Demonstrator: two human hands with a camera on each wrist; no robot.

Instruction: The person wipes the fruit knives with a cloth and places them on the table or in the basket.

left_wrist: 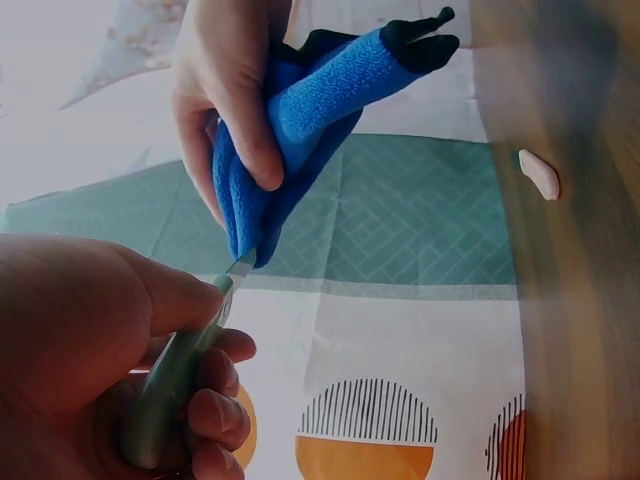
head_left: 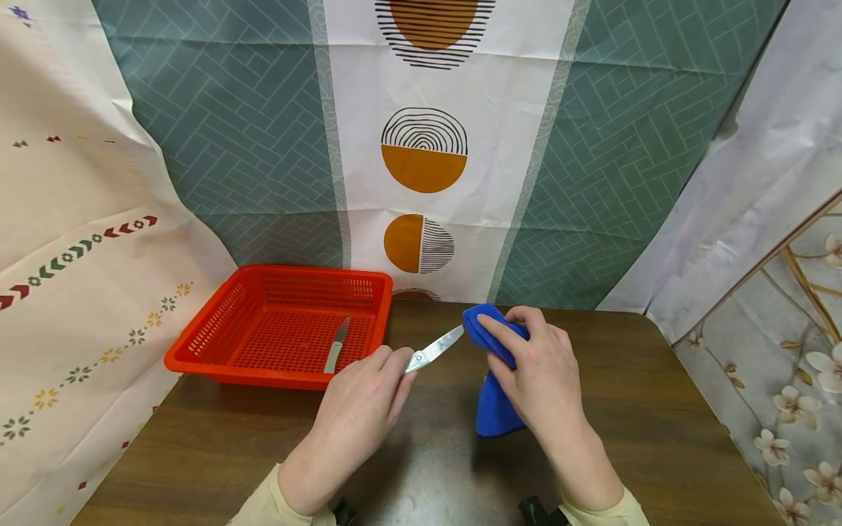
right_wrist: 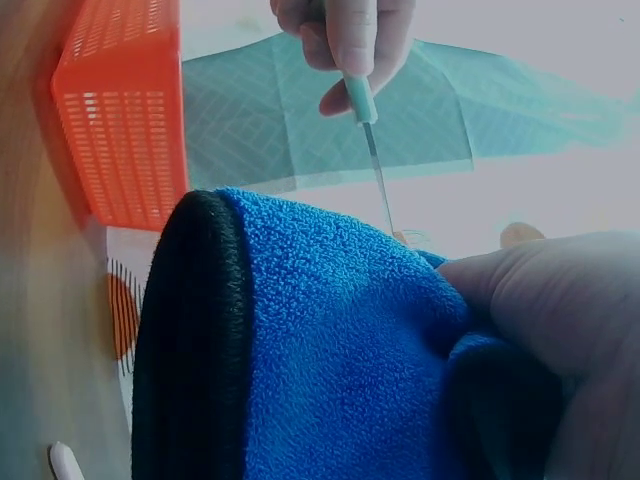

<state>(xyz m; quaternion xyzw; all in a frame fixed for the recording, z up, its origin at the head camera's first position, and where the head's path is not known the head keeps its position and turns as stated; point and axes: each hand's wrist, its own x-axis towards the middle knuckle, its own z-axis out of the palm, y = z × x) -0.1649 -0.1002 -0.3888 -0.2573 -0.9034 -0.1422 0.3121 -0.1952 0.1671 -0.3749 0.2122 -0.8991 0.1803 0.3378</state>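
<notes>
My left hand (head_left: 362,402) grips the pale green handle of a folding knife (head_left: 442,345), its blade out and angled up to the right. In my right hand (head_left: 542,365) is a blue cloth (head_left: 496,413) with dark edging, bunched between thumb and fingers, its lower part hanging down. The blade's tip meets the edge of the cloth (left_wrist: 310,110) in the left wrist view, where the fold hides part of the blade. Seen from the right wrist, the cloth (right_wrist: 330,330) fills the foreground and the blade (right_wrist: 378,175) runs down to its top edge.
A red plastic basket (head_left: 256,376) stands at the back left of the wooden table (head_left: 658,409). Inside it lies another knife (head_left: 337,347) with a pale handle. A small whitish object (left_wrist: 540,175) lies on the table. Patterned cloth hangs (head_left: 559,219) behind the table.
</notes>
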